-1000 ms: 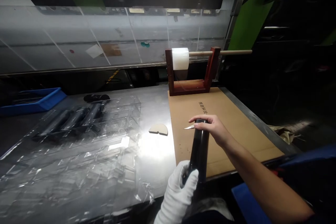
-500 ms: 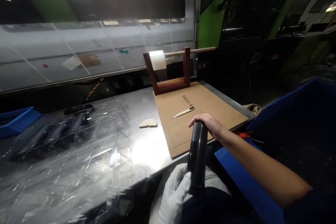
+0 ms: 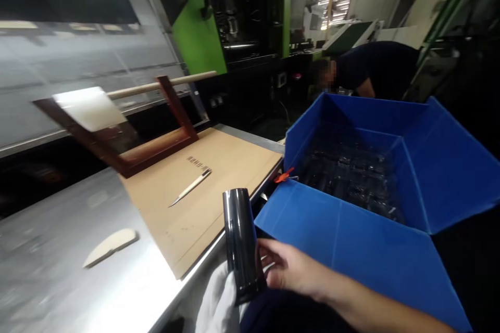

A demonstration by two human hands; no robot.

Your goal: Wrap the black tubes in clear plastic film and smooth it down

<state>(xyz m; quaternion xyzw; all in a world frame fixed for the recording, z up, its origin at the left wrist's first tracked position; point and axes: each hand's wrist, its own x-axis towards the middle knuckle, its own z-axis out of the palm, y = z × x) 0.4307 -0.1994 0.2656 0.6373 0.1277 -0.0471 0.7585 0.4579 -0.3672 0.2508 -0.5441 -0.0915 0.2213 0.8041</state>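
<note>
A glossy black tube [image 3: 241,242] stands tilted before me, with a flared rim at its lower end. My left hand [image 3: 219,299], in a white glove, is closed round its lower left side. My bare right hand [image 3: 283,266] has its fingers bent against the lower right side of the tube; some fingertips are hidden behind it. Beyond the tube, a craft knife [image 3: 190,187] with a pale handle lies on the cardboard sheet [image 3: 156,218]. To the left, a beige half-round piece [image 3: 111,246] rests on the metal table [image 3: 50,229].
At the right stands an open blue box [image 3: 351,109] holding several dark wrapped pieces, its near flap folded toward me. A wooden stand [image 3: 156,146] carries a roll of clear film [image 3: 91,108]. Something orange-red [image 3: 284,175] sits by the box corner. Behind the box a person [image 3: 383,65] bends over.
My view has swung right, bringing the blue box and the person in. My right hand has left the tube's top and moved to its lower side. Earlier it let go of the craft knife.
</note>
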